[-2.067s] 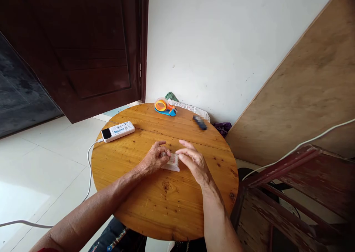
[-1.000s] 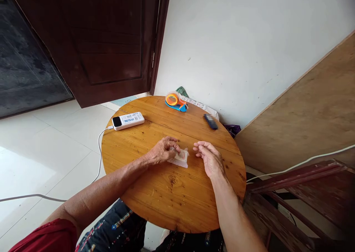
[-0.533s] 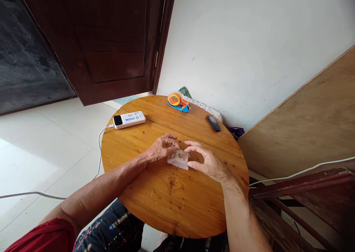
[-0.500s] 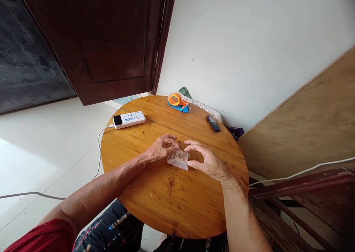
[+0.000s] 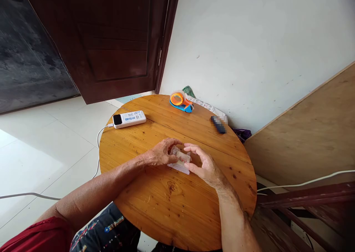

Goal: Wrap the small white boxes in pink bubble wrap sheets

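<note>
Between my hands, on the round wooden table point(image 5: 172, 204), lies a small packet point(image 5: 183, 158) in clear crinkled plastic with a red-and-pale printed face. My left hand point(image 5: 163, 152) holds its left side, the thumb over the top and the fingers curved round the far edge. At the right end, the thumb of my right hand point(image 5: 203, 165) touches the near edge. The bent fingers of that hand reach the far right corner, spanning the packet loosely. Parts of the packet's left and far sides are hidden by my fingers.
An orange and blue tape dispenser point(image 5: 181, 101) stands near the wall. A white device with a black screen point(image 5: 129, 119) lies at the left with a cable point(image 5: 97, 148) plugged in. A dark blurred object point(image 5: 218, 124) and a printed strip point(image 5: 206, 106) lie at the far right.
My left thumb has come down across the packet's top, and my left fingers have spread along its far side. My right hand has closed in on the right end. The view has shifted slightly.
</note>
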The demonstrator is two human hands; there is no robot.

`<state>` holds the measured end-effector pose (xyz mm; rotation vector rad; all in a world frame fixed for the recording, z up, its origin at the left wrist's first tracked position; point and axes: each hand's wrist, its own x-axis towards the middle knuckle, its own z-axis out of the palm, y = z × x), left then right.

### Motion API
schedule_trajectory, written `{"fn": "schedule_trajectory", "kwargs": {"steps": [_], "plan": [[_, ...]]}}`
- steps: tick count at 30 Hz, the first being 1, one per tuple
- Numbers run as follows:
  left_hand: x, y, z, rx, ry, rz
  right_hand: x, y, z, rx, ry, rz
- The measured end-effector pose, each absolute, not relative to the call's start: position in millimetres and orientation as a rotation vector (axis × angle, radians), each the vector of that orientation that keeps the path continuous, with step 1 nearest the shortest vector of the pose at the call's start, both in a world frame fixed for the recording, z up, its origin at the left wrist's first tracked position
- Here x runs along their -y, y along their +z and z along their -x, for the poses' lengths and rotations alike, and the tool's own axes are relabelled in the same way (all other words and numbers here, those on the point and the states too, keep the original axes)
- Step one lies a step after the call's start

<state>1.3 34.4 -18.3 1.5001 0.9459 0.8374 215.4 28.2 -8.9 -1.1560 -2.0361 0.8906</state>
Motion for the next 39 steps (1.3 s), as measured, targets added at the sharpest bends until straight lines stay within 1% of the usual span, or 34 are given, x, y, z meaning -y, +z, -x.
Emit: {"fn": "schedule_trajectory", "kwargs": {"steps": [8,17,21,26,32,35,39], "plan": [[-36,-23,-4,-0.95,0.83,-1.553,-29,-19,-200,1.925,0.594,1.104],[-38,-27,-5,-0.885,0.739,-1.575,-31,-18,-201,1.985,0.504,0.97],[-37,-22,-4,-0.896,0.689,-1.544,-29,-12,-204,2.086,0.531,0.917],[-37,-22,-4,-0.934,0.698,-1.54,-24,-4,-212,2.168,0.659,0.92],[-37,-25,-4,-0.946,0.716,-1.517,-28,-8,-229,1.896,0.845,0.966],[-37,-27,-4,-0.949,0.728,-1.538,-28,-7,-232,1.974,0.919,1.021],[-36,-26,-4,-0.914,0.747,-1.549,-25,-4,-223,2.079,0.887,1.061]]}}
